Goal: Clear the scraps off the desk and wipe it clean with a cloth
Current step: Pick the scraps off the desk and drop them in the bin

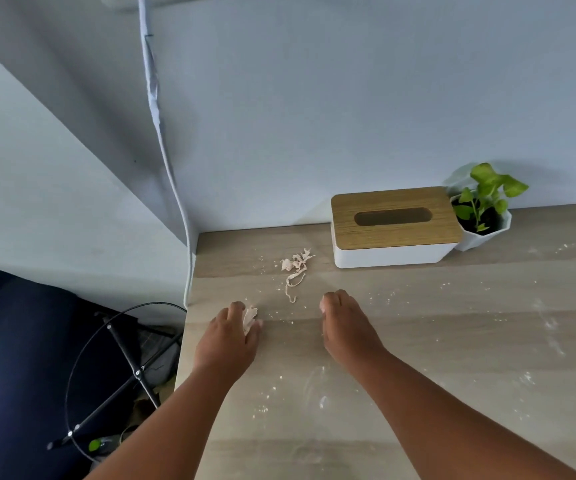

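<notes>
Pale wood-grain covers the desk (452, 341), and the tissue box (395, 226), white with a wooden slotted lid, stands at its back edge against the wall. Just left of the tissue box lies a loose pile of pale, stringy scraps (296, 268), one thin strand trailing toward the person. Fine white crumbs (265, 407) and faint smears are scattered across the surface in front of the tissue box and off to its right. The left hand (231, 337), well in front of the tissue box and to its left near the desk's left edge, has its fingers curled round a small wad of scraps (249, 318) that shows between fingers and thumb. The right hand (345, 327), in front of the tissue box's left end, rests knuckles-up with fingers bent under; whether it holds anything cannot be told. A small potted plant (483, 209) in a white faceted pot touches the tissue box's right end.
</notes>
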Demonstrator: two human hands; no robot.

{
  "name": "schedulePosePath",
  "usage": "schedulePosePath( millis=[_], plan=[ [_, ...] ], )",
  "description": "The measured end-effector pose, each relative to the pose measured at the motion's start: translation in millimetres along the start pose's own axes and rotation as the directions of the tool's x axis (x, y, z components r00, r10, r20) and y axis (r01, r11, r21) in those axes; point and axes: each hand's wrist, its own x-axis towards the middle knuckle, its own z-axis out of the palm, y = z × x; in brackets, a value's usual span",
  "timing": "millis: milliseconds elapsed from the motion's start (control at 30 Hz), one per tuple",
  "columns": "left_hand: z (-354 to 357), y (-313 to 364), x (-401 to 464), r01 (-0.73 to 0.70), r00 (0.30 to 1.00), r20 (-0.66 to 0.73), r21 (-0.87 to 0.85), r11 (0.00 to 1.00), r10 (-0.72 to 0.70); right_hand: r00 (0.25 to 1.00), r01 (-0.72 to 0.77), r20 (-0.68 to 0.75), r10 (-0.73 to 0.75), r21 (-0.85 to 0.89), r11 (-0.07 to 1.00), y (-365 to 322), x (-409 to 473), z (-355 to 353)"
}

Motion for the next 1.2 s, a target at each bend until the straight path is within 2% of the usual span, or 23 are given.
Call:
schedulePosePath(
  millis=[167, 300, 400, 500, 633, 767, 833, 1000, 1200],
  plan=[
    [5.7, -5.5, 9.0, -0.119, 0.992, 0.042, 0.031, 0.992, 0.118, 0.999, -0.027, 0.032, 0.028, -0.01, 1.0, -12.7, 24.8, 8.2],
    [8.0, -11.8, 13.0, -0.198, 0.98, 0.058, 0.141, 0.97, 0.191, 1.0, -0.023, -0.005, 0.023, -0.032, 0.999, -19.6, 43.5, 12.0],
    [5.5, -13.3, 17.2, -0.206, 0.977, 0.089, 0.194, 0.959, 0.192, 0.985, 0.025, -0.167, -0.035, -0.062, 0.998, -24.3, 56.3, 15.1],
    [-2.5, -10.5, 20.1, -0.23, 0.972, 0.082, 0.132, 0.964, 0.221, 0.965, 0.044, -0.252, -0.064, -0.086, 0.995, -27.8, 67.4, 17.4],
    [-8.8, -12.0, 21.3, -0.336, 0.942, 0.016, 0.05, 0.94, 0.336, 0.979, 0.059, -0.186, -0.089, -0.161, 0.985, -32.9, 80.6, 19.1],
    [-9.1, -16.9, 24.7, -0.367, 0.929, -0.028, 0.032, 0.929, 0.368, 0.994, 0.005, -0.104, -0.033, -0.258, 0.966, -34.2, 92.7, 25.8],
    [-8.4, -20.7, 24.6, -0.373, 0.928, -0.024, 0.008, 0.928, 0.373, 0.991, 0.011, -0.125, -0.055, -0.332, 0.943, -32.4, 93.2, 32.2],
    [-7.6, -36.3, 25.2, -0.449, 0.893, -0.017, 0.026, 0.893, 0.449, 0.938, 0.1, -0.258, -0.233, -0.443, 0.891, -29.9, 93.2, 49.0],
    [-8.7, -43.7, 23.0, -0.425, 0.905, 0.031, 0.004, 0.905, 0.425, 0.97, 0.087, -0.166, -0.178, -0.444, 0.892, -40.3, 94.8, 34.3]
  ],
)
